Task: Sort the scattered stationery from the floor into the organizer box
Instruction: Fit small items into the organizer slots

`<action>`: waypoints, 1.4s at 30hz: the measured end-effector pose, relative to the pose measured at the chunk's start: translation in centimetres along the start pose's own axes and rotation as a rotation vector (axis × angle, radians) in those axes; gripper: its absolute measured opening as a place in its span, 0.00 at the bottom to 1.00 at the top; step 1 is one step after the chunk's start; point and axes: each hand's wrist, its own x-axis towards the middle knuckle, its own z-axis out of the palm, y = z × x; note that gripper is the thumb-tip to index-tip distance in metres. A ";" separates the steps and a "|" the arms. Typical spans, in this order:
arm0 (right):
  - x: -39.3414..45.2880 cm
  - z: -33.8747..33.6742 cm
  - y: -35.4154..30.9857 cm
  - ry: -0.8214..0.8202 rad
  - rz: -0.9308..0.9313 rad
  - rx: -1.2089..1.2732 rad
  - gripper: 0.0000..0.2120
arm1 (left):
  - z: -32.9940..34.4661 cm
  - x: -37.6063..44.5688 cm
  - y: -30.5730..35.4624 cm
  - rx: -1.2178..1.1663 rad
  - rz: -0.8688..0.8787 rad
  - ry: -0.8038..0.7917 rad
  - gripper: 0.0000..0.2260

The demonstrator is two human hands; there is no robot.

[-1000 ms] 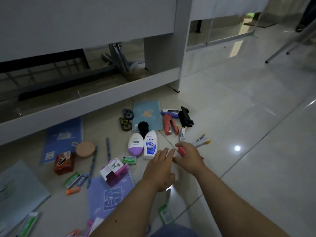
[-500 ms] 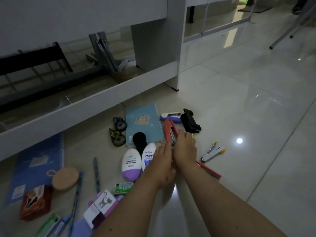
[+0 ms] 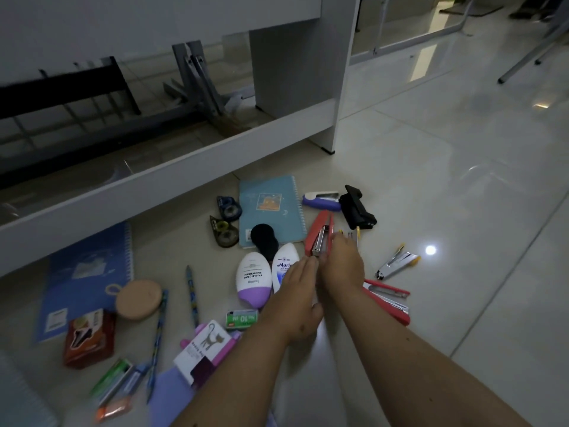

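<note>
Both arms reach forward, side by side. Left hand point(image 3: 297, 298) flat, fingers straight, pressed together. Right hand point(image 3: 343, 266) at red stapler point(image 3: 320, 234); finger state unclear.

Glossy tiled floor point(image 3: 431, 186); red stapler point(image 3: 320, 234), seemingly plastic, with shiny metal core.

A glossy pale tiled floor point(image 3: 431, 186) fills the right side and reflects a small bright spot of light point(image 3: 430, 250). At the top stands a white desk frame point(image 3: 295, 57) with a long white low rail point(image 3: 172, 167), and behind the rail lies a folded grey metal stand point(image 3: 197, 78). Near the right edge, a thin grey metal leg point(image 3: 523, 60) slants down to the floor.
</note>
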 end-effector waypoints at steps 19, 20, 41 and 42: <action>-7.2 -6.4 -4.7 -0.159 -0.115 0.728 0.08 | -4.2 -8.3 1.0 -0.220 -0.018 0.261 0.37; -7.5 -6.7 -5.3 -0.181 -0.146 0.730 0.09 | -4.7 -8.9 1.2 -0.242 0.005 0.319 0.35; -29.9 -8.0 -27.8 -0.793 -0.968 0.393 0.26 | -17.8 -38.9 -6.0 -0.033 -0.335 0.983 0.15; -31.5 -7.6 -29.0 -0.807 -1.013 0.381 0.28 | -18.0 -40.8 -6.5 -0.042 -0.368 1.013 0.15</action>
